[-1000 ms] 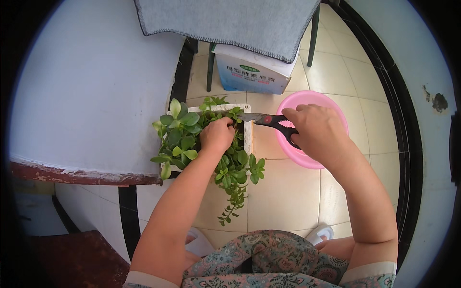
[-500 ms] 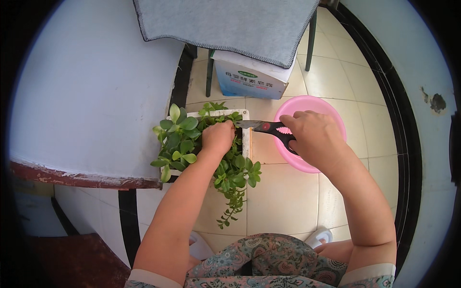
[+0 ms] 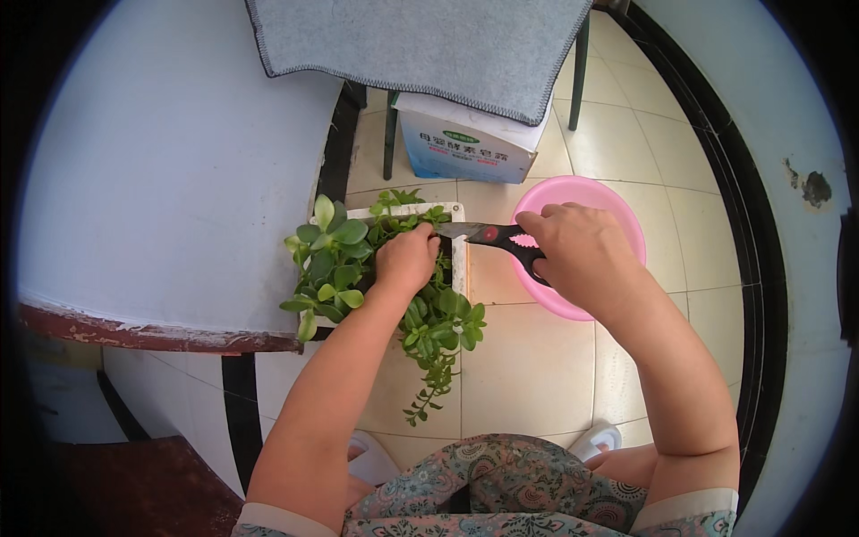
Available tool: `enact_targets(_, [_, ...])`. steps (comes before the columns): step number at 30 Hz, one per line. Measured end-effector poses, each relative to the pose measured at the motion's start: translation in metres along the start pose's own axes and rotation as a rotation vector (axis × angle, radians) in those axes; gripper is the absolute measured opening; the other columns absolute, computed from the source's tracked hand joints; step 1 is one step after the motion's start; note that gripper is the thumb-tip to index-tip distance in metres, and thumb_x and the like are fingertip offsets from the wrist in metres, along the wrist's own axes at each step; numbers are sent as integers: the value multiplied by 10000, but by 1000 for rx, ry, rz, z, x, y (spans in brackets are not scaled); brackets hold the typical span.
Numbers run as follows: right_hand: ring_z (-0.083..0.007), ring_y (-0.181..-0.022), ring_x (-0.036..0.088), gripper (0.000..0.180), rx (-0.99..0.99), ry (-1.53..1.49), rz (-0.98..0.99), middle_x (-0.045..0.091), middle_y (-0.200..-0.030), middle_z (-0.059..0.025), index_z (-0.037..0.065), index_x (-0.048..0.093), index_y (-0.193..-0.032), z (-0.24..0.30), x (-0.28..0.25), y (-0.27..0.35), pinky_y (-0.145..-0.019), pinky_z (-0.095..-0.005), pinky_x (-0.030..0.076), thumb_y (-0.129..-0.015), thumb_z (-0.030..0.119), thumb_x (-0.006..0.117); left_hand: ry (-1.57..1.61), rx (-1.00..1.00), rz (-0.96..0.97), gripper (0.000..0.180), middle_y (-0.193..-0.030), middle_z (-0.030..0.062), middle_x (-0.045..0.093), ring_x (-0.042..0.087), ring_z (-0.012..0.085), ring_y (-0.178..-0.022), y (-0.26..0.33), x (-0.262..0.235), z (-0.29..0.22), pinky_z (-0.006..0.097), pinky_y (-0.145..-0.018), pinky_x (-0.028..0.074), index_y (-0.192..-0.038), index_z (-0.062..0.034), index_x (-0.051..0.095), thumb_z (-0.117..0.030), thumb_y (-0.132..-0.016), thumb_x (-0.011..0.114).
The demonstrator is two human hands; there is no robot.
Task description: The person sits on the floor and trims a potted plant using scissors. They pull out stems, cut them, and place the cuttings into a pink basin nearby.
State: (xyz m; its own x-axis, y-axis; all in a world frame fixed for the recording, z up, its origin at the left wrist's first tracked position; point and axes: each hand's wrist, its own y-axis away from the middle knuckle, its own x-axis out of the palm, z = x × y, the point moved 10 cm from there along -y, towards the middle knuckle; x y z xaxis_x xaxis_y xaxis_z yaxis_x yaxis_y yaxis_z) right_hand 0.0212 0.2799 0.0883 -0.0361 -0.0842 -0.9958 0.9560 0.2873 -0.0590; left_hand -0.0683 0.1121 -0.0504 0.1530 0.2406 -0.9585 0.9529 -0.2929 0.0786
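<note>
Black-handled scissors (image 3: pixel 498 236) are gripped in my right hand (image 3: pixel 586 251), with their blades pointing left over the rim of a white rectangular planter (image 3: pixel 460 259). The blade tips reach close to the fingers of my left hand (image 3: pixel 409 257). That hand is closed among the stems inside the planter; what it pinches is hidden by the fingers and leaves. A succulent (image 3: pixel 331 255) with thick rounded leaves fills the planter's left side. Smaller-leaved green stems (image 3: pixel 438 327) trail over the near side toward the floor.
A pink basin (image 3: pixel 573 309) stands on the tiled floor right of the planter, partly under my right hand. Behind are a white-and-blue carton (image 3: pixel 470 143) and a table with a grey cloth (image 3: pixel 412 54). A pale wall (image 3: pixel 179 179) borders the left. White slippers (image 3: pixel 595 440) show below.
The scissors have shifted very slightly left, toward the fingers of my left hand. My left hand stays almost in place among the stems.
</note>
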Motion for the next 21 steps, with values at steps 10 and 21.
enact_targets(10, [-268,-781,633,300,36,-83,24,644,-780,-93,73,652,-977,-3,4,1,-664,-399,489,-683,85,713,414,-90,164,261,-774,127,635,614,279,-717,-22,48,29,380,-674,474,-974,1,623,-226,-847,633])
enact_targets(21, [-225,-768,657,145,-7,-47,15,629,-744,-72,58,617,-851,-2,3,2,-639,-348,508,-758,127,704,118,-28,109,227,-892,219,655,618,400,-859,-14,22,19,479,-746,480,-983,-7,588,-214,-892,566])
